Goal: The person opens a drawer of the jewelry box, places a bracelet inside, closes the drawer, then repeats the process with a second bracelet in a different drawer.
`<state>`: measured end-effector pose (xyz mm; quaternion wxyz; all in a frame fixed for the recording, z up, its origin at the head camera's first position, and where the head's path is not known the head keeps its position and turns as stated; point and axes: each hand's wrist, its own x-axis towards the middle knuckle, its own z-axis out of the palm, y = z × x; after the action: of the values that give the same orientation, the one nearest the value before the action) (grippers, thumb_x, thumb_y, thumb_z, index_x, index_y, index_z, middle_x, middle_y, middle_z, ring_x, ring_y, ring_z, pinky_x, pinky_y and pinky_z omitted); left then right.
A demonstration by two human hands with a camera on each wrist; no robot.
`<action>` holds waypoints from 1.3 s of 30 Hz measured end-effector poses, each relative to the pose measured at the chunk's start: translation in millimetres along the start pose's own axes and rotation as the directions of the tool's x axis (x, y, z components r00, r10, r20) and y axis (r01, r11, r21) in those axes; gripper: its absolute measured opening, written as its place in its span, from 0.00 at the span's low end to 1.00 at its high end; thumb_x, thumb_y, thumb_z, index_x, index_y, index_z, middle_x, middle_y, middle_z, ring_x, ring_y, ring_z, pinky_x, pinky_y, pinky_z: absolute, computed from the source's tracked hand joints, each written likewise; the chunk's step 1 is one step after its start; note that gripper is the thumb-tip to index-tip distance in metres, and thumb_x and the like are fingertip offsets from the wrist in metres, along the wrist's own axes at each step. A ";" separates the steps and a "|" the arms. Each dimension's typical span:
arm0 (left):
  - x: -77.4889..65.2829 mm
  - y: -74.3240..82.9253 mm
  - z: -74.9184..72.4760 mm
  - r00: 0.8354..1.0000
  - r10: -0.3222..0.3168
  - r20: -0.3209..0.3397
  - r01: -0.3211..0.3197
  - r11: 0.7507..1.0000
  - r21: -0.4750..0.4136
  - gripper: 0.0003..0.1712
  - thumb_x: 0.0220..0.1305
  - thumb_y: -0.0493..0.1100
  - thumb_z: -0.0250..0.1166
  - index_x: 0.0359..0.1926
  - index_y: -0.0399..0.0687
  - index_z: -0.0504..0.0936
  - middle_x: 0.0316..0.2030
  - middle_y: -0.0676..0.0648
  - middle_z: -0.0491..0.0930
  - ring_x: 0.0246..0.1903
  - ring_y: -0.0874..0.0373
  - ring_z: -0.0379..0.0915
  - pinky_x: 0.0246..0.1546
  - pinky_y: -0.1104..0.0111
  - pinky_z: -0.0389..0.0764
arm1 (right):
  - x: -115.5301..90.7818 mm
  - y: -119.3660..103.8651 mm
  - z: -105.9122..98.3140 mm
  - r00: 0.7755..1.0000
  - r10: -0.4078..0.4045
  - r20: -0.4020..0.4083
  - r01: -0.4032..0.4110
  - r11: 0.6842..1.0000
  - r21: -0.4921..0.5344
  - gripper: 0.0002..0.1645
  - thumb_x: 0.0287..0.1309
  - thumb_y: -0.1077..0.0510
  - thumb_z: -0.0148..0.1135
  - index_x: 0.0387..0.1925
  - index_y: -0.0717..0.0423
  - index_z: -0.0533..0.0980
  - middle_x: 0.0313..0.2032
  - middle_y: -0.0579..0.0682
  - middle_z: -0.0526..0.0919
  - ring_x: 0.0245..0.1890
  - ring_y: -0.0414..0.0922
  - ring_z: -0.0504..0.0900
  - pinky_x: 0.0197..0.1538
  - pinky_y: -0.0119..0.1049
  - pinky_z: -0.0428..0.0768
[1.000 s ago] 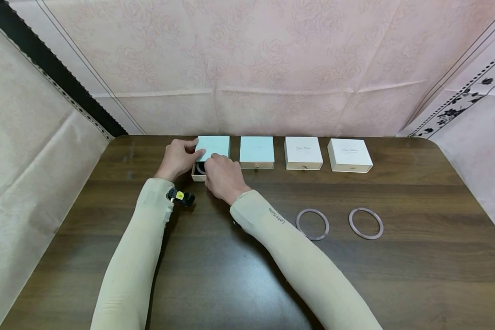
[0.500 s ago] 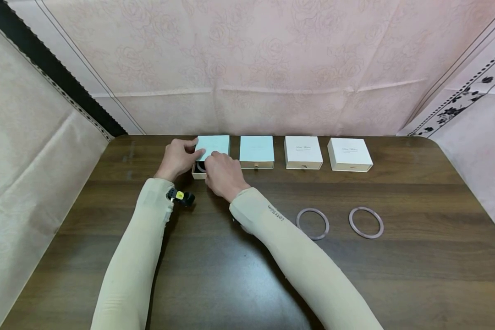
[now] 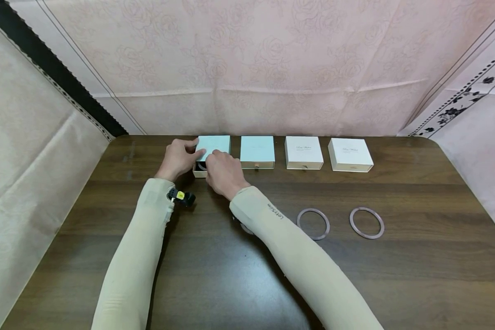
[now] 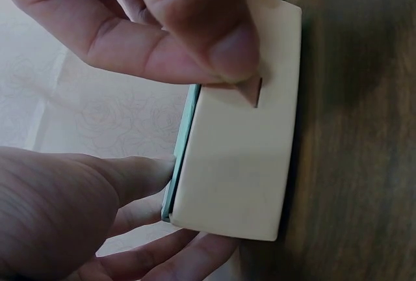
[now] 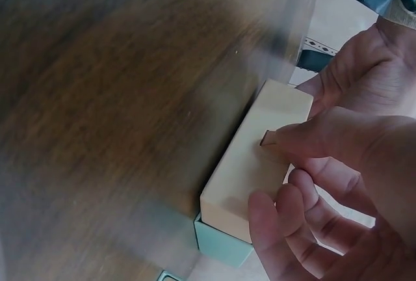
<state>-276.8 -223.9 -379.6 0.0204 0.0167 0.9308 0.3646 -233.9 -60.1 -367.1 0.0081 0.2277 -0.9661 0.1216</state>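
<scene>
At the far left of the row stands a teal drawer box [image 3: 212, 145], its cream drawer [image 4: 234, 164] pulled partly out toward me. My left hand [image 3: 177, 158] grips the box from its left side, thumb and fingers spread around the sleeve. With thumb and forefinger, my right hand [image 3: 224, 173] pinches the small ribbon pull tab [image 5: 269, 138] on the drawer front; its other fingers curl near the face. Part of a ring-shaped item [image 3: 202, 167] shows against the drawer's dark inside, mostly hidden by my right hand.
A second teal box [image 3: 257, 149] and two white boxes, one [image 3: 303, 149] beside the other [image 3: 349, 151], continue the row along the back edge. Two pale purple bangles lie on the wooden table [image 3: 214, 275]: a left bangle [image 3: 327, 225] by my right forearm, a right bangle [image 3: 382, 225] farther out.
The drawer front sits slightly closer to the teal sleeve than a second ago. Both hands keep their hold and have barely moved.
</scene>
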 end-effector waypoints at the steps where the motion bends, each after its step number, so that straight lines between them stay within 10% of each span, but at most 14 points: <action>1: 0.2 0.0 0.1 1.000 0.000 0.001 0.000 1.000 0.002 0.29 0.74 0.50 0.62 0.71 0.46 0.71 0.69 0.42 0.74 0.45 0.50 0.76 0.38 0.67 0.73 | 0.1 0.2 0.1 1.000 0.001 -0.001 -0.001 1.000 0.001 0.17 0.68 0.57 0.62 0.20 0.48 0.78 0.35 0.47 0.79 0.31 0.44 0.80 0.35 0.43 0.85; 39: -0.7 1.2 1.0 1.000 -0.013 -0.005 0.013 1.000 0.007 0.30 0.74 0.51 0.62 0.72 0.47 0.71 0.65 0.38 0.77 0.50 0.48 0.75 0.39 0.65 0.73 | 8.3 1.6 1.2 1.000 0.022 -0.004 -0.022 1.000 0.005 0.15 0.68 0.57 0.62 0.23 0.50 0.80 0.37 0.48 0.81 0.34 0.45 0.80 0.38 0.44 0.85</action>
<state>-276.1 -222.3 -379.5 0.0204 0.0097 0.9321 0.3614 -242.0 -62.7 -368.1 0.0082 0.2168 -0.9682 0.1245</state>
